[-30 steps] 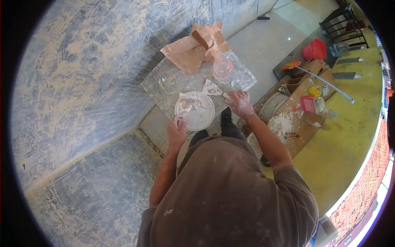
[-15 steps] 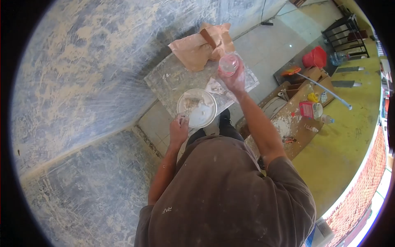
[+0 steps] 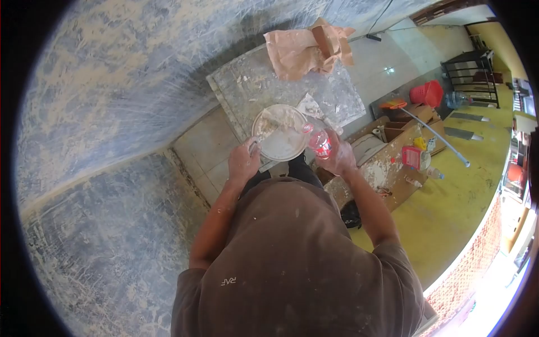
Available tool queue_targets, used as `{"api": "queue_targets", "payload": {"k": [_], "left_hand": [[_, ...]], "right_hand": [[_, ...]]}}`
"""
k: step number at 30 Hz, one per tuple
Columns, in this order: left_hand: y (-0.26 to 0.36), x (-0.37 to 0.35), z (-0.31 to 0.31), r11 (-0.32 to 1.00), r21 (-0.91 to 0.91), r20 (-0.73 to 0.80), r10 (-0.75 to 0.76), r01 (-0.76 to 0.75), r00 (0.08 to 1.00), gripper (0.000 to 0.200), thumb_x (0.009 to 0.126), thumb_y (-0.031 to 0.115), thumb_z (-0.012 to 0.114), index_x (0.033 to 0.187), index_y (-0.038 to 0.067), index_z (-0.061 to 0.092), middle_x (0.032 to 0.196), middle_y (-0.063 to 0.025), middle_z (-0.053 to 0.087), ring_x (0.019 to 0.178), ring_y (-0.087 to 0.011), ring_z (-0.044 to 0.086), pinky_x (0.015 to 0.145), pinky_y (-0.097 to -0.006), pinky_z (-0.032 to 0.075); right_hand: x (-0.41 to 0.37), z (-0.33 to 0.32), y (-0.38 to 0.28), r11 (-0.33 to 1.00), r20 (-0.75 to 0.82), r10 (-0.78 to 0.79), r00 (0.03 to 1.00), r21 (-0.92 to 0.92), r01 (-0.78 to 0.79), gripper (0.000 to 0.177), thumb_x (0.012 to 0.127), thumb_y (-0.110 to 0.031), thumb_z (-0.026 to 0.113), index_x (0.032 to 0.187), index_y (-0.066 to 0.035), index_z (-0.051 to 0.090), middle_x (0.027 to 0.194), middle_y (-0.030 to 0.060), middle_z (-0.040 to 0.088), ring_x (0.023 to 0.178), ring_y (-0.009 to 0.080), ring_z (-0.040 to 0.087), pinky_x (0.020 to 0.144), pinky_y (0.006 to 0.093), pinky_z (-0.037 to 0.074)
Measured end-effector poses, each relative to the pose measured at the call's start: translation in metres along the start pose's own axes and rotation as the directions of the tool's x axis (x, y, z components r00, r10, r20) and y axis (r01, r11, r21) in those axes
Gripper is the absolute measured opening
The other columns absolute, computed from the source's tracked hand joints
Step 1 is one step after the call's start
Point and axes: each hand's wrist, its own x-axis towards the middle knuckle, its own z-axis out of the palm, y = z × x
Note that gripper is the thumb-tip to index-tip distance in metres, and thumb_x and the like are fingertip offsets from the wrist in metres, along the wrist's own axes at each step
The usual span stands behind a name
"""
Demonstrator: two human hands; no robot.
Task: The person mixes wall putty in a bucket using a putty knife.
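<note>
A clear plastic bottle with a red label [image 3: 320, 145] is in my right hand [image 3: 339, 157], tilted with its red cap end at the right rim of a round white bucket [image 3: 286, 147]. Pale powder or paste lies inside the bucket. My left hand [image 3: 244, 163] is closed at the bucket's left rim; its fingertips are pressed together and what they grip there is the rim. Behind the bucket, crumpled brown paper [image 3: 292, 55] lies on a stained board [image 3: 247, 84]. A white-smeared scrap [image 3: 310, 105] lies beside the bucket.
On the right are an open cardboard box [image 3: 393, 132], a pink container [image 3: 411, 157], small bottles, and an orange-headed tool with a blue-grey handle [image 3: 435, 135]. Farther off stand a red bucket [image 3: 426, 94] and a black rack [image 3: 474, 73]. A plastered wall [image 3: 129, 67] rises at the left.
My right hand has brought the bottle down from above the board to the bucket's right side and tilted it. My left hand stays at the bucket's rim.
</note>
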Motion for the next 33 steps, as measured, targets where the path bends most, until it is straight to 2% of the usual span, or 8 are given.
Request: {"api": "queue_targets", "payload": {"k": [5,8,13,16,20,25,31,33], "left_hand": [[0.000,0.001,-0.012,0.998,0.017,-0.004,0.059,-0.059,0.998,0.033,0.092,0.028,0.061,0.115,0.006,0.067,0.086,-0.0247,0.069,0.084,-0.0440,0.066,0.074,-0.0496,0.051],[0.003,0.001,-0.021,0.998,-0.067,0.064,0.001,0.003,0.998,0.034,0.092,0.029,0.062,0.115,0.006,0.068,0.085,-0.0247,0.069,0.084,-0.0435,0.066,0.075,-0.0497,0.050],[-0.009,-0.001,-0.014,0.995,0.023,-0.010,0.100,-0.100,0.995,0.036,0.092,0.030,0.062,0.114,0.002,0.068,0.083,-0.0251,0.068,0.083,-0.0424,0.066,0.074,-0.0492,0.050],[-0.007,-0.003,-0.019,0.997,-0.055,0.055,0.066,-0.063,0.996,0.036,0.092,0.029,0.061,0.115,0.001,0.068,0.086,-0.0259,0.068,0.084,-0.0433,0.066,0.074,-0.0491,0.051],[-0.011,-0.005,-0.015,0.995,-0.029,0.006,0.101,-0.100,0.995,0.035,0.092,0.029,0.061,0.114,0.002,0.068,0.086,-0.0260,0.068,0.085,-0.0436,0.066,0.075,-0.0487,0.051],[-0.004,-0.006,-0.021,0.998,-0.068,0.072,0.014,-0.009,0.997,0.034,0.091,0.028,0.061,0.115,0.005,0.068,0.087,-0.0248,0.069,0.085,-0.0435,0.066,0.075,-0.0486,0.051],[-0.012,-0.006,-0.011,0.994,-0.077,0.009,0.075,-0.074,0.997,0.035,0.092,0.029,0.061,0.116,0.005,0.067,0.088,-0.0252,0.069,0.087,-0.0435,0.066,0.077,-0.0488,0.051],[-0.013,-0.007,-0.010,0.996,-0.067,0.033,0.053,-0.051,0.998,0.035,0.092,0.029,0.061,0.116,0.004,0.067,0.088,-0.0253,0.069,0.087,-0.0435,0.066,0.077,-0.0489,0.051]], "right_hand": [[-0.003,0.022,0.006,0.997,0.030,0.024,0.999,-0.073,-0.022,0.082,0.065,-0.031,0.077,0.138,-0.013,0.043,0.125,0.0199,0.060,0.107,0.0437,0.062,0.090,0.0512,0.051],[-0.002,0.023,0.006,0.994,0.055,0.054,0.997,-0.093,-0.049,0.084,0.065,-0.031,0.077,0.139,-0.013,0.043,0.125,0.0194,0.060,0.108,0.0428,0.062,0.091,0.0508,0.051],[0.000,0.027,0.008,0.992,0.031,0.045,0.999,-0.122,-0.041,0.085,0.065,-0.031,0.077,0.140,-0.012,0.042,0.125,0.0189,0.060,0.109,0.0417,0.061,0.093,0.0498,0.050],[-0.001,0.026,0.005,0.992,0.024,0.035,0.999,-0.123,-0.032,0.084,0.065,-0.031,0.078,0.140,-0.013,0.043,0.125,0.0188,0.060,0.109,0.0414,0.061,0.093,0.0495,0.051],[0.000,0.023,-0.002,0.989,0.048,0.059,0.997,-0.140,-0.052,0.085,0.065,-0.031,0.078,0.140,-0.013,0.043,0.125,0.0190,0.060,0.110,0.0410,0.061,0.093,0.0494,0.051],[0.000,0.022,0.000,0.983,0.057,0.043,0.997,-0.180,-0.032,0.084,0.066,-0.031,0.078,0.140,-0.013,0.043,0.124,0.0195,0.060,0.109,0.0416,0.061,0.093,0.0494,0.050],[0.000,0.025,0.008,0.979,0.098,0.066,0.993,-0.196,-0.046,0.083,0.069,-0.034,0.077,0.141,-0.013,0.041,0.125,0.0191,0.059,0.109,0.0414,0.061,0.092,0.0501,0.050],[0.000,0.026,0.007,0.977,0.084,0.059,0.995,-0.207,-0.040,0.084,0.069,-0.034,0.077,0.142,-0.014,0.041,0.126,0.0186,0.059,0.109,0.0408,0.062,0.092,0.0501,0.050]]}}
